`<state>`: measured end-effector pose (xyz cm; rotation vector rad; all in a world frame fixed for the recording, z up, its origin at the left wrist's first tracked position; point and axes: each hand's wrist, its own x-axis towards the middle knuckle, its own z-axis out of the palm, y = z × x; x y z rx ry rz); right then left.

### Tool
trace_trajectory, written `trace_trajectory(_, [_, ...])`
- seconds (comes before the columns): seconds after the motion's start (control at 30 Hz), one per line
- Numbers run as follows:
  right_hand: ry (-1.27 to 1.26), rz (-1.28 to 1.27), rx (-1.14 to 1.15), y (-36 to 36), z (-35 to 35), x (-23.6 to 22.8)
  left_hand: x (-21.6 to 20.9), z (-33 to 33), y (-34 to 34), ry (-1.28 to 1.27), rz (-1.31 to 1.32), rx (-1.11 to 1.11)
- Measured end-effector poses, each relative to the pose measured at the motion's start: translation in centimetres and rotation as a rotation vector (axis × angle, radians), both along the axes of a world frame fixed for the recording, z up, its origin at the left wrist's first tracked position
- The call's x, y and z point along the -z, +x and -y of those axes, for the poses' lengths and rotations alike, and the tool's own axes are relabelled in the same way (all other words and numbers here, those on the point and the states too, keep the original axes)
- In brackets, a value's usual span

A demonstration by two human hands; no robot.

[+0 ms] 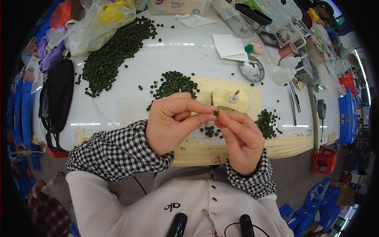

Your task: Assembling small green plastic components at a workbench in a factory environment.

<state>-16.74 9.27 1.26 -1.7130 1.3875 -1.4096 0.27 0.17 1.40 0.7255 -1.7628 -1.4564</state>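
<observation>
Over the front edge of the table, my left hand (169, 123) pinches a small dark green piece (216, 113) between thumb and index finger. My right hand (244, 141) meets it from the other side, its fingers curled and a fingertip against the same piece. Just beyond my fingers is a wooden block (225, 108), partly hidden by them, with a white fitting (234, 97) and a short brown peg (237, 93). A few loose green pieces (210, 131) lie between my hands. More are heaped behind my left hand (175, 85) and to the right of my right hand (267, 124).
A large pile of green pieces (106, 59) spreads at the back left, beside plastic bags (85, 37) and a black pouch (58, 94). Toward the right are a round metal dish (252, 74), white tissues (230, 46), tweezers (292, 104) and white squeeze bottles (282, 74). A red stool (323, 159) stands below.
</observation>
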Motion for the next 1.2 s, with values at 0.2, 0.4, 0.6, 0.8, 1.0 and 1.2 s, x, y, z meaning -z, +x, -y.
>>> trace_trajectory(0.2, [-0.018, -0.062, -0.019, -0.3, 0.0, -0.1, -0.2, 0.0, 0.1, -0.057, 0.044, 0.015])
trace_trajectory(0.4, [-0.024, -0.109, -0.023, -0.5, 0.0, -0.6, -0.4, -0.1, 0.0, -0.008, 0.036, 0.047])
trace_trajectory(0.6, [-0.023, -0.067, -0.026, -1.5, -0.1, -1.5, -0.6, 0.1, 0.1, 0.010, 0.051, 0.057])
trace_trajectory(0.8, [-0.297, 0.559, -0.544, -0.5, -1.2, -6.1, -0.5, 0.2, -0.5, -0.051, 0.050, 0.077])
trace_trajectory(1.0, [-0.401, 0.598, -0.716, 0.9, -2.8, -8.8, -0.3, 0.1, -0.3, -0.030, 0.039, 0.054])
trace_trajectory(1.2, [-0.413, 0.596, -0.732, 0.9, -3.0, -8.6, -0.2, 0.2, -0.1, -0.044, 0.042, 0.073])
